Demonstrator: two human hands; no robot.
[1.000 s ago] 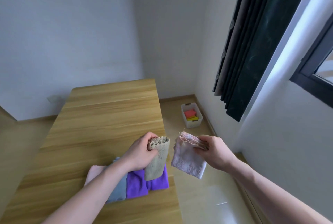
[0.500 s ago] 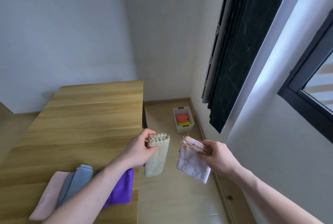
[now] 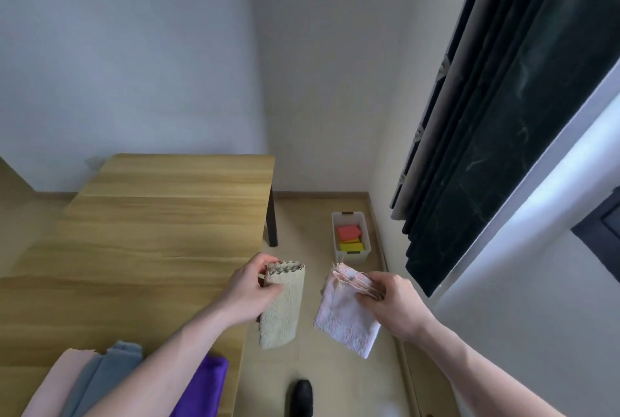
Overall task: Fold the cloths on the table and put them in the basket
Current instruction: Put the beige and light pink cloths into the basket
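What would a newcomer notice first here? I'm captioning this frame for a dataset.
Two hands held out past the table's edge, each with a folded cloth: the left hand grips a beige cloth, the right hand pinches a pale pink cloth. Beyond them, a white basket with red and yellow cloths sits on the floor by the wall.

Floor lane to basket (image 3: pixel 351 238) open.
Table edge (image 3: pixel 258 269) and table leg (image 3: pixel 272 224) flank left; curtain (image 3: pixel 496 134) overhangs right.

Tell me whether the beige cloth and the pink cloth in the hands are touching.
Apart. The head view shows bare floor between the beige cloth, held by the left hand, and the pink cloth, held by the right hand.
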